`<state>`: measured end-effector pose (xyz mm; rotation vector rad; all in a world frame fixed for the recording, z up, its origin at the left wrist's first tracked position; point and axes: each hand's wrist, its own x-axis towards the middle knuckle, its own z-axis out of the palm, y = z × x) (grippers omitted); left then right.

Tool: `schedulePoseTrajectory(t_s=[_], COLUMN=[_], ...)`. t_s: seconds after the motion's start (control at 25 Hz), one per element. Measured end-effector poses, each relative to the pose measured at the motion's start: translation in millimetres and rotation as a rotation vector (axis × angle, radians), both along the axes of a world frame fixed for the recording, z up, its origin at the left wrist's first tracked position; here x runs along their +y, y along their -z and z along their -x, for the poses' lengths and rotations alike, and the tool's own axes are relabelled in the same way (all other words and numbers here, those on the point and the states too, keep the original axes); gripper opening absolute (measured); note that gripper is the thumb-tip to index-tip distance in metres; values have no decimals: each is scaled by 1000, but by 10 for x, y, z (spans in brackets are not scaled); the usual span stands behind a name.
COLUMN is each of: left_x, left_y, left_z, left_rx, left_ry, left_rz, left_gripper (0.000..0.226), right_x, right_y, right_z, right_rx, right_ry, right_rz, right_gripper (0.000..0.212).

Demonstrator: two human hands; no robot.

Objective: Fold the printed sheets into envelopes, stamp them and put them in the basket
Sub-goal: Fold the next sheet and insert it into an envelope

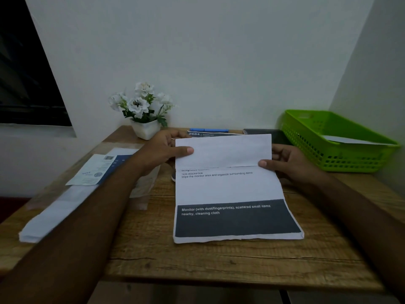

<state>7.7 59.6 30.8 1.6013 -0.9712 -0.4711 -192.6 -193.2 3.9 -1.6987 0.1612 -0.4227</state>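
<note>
A printed sheet (230, 187) lies in the middle of the wooden table, its top third folded down over the text and a dark band across its near end. My left hand (164, 150) pinches the folded flap at its left edge, thumb on top. My right hand (287, 163) pinches the flap at its right edge by the crease. A green plastic basket (335, 154) stands at the back right with a white folded paper (350, 140) inside. Another printed sheet (210, 134) lies just behind the one I hold.
A stack of papers and white envelopes (87, 178) lies on the left of the table. A white pot of flowers (144, 110) stands at the back. A blue pen (209, 130) and a dark flat object (265, 132) lie near the wall.
</note>
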Motion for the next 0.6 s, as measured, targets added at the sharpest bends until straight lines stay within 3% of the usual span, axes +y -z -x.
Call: schedulePoseTrajectory(t_s=[0.16,0.28,0.6], left_x=[6,7,7], left_y=[16,31,52], left_z=[-9,5,-46], left_rx=[22,19,61], left_ry=[26,67,65], left_rz=[-50,-65,10], left_gripper=[44,39,28], right_x=[34,35,16], right_y=[-25,-46,-67], right_z=[0,1,-11], right_rx=[-99,-129,-142], right_ry=[85,122,178], right_rz=[-152,-197,-262], right_gripper=[30,36,19])
